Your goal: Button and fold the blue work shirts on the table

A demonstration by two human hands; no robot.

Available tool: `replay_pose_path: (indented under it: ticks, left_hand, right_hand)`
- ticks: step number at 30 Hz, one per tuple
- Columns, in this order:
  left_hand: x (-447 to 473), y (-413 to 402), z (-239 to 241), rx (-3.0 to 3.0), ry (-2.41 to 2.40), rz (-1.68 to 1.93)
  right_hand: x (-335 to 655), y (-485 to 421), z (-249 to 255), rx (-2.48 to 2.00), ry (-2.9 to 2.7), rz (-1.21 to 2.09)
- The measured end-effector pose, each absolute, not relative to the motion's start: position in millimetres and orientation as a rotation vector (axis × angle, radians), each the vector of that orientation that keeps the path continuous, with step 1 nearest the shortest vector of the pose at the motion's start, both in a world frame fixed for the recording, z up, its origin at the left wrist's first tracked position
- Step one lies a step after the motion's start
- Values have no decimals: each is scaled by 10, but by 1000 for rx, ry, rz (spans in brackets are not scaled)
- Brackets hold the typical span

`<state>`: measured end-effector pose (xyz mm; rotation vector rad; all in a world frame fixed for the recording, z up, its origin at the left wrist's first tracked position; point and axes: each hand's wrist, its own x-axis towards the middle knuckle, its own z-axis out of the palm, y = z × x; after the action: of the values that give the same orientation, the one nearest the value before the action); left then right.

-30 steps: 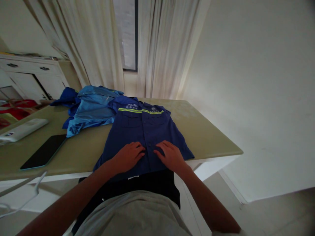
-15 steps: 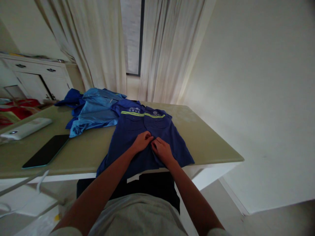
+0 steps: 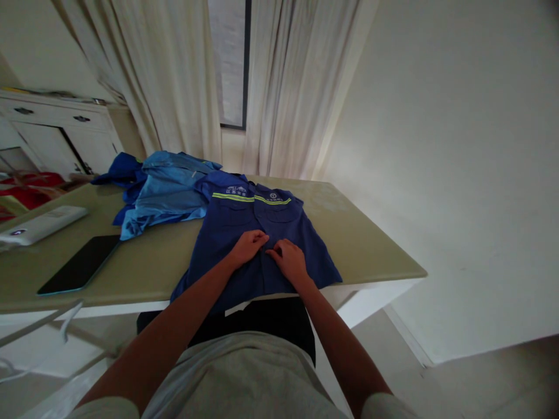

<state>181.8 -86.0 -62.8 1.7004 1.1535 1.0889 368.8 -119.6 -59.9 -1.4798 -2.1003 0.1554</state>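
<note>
A dark blue work shirt lies front up on the table, its collar away from me and its lower hem at the near edge. Yellow-green reflective strips and white printing cross its chest. My left hand is on the shirt just left of the front placket, thumb and fingertips pinched together at the cloth. Right of the placket rests my right hand, fingers curled and the thumb apart from them, touching the shirt. Any button beneath the fingertips is too small to make out.
On the table, light blue and darker blue garments lie heaped at the left. A dark tablet and a white box-like device are nearer the left edge. White cables hang in front. A wall stands on the right.
My right thumb and fingers have parted and the hand has eased off the placket, which now lies flatter and straighter. My left hand stays pinched beside it. The view has shifted slightly.
</note>
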Motion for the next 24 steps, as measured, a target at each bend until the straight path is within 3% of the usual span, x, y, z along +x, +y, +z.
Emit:
replay_pose_path:
  ticks: [4,9,12,17,24]
  left_hand:
    - [1816,-948,-648,1980,1287,1049]
    - [1797,-1339,-790,2595,1334,728]
    - [1789,-1518,-816,2715,1262,618]
    - [1680,-1467,-701,2529,1222,657]
    - [1447,-1012,-670,2126,1675,822]
  right_hand:
    - [3693,-1207,-578,-1492,-2068,218]
    - [3760,-1262,-397,-1510,-2110,451]
    - [3704,-1242,-163,-1515,-2242,368]
    - [3449,-925,-21,-1479,-2302,220]
    - [3528,-695,-567,-1234,-2243,574]
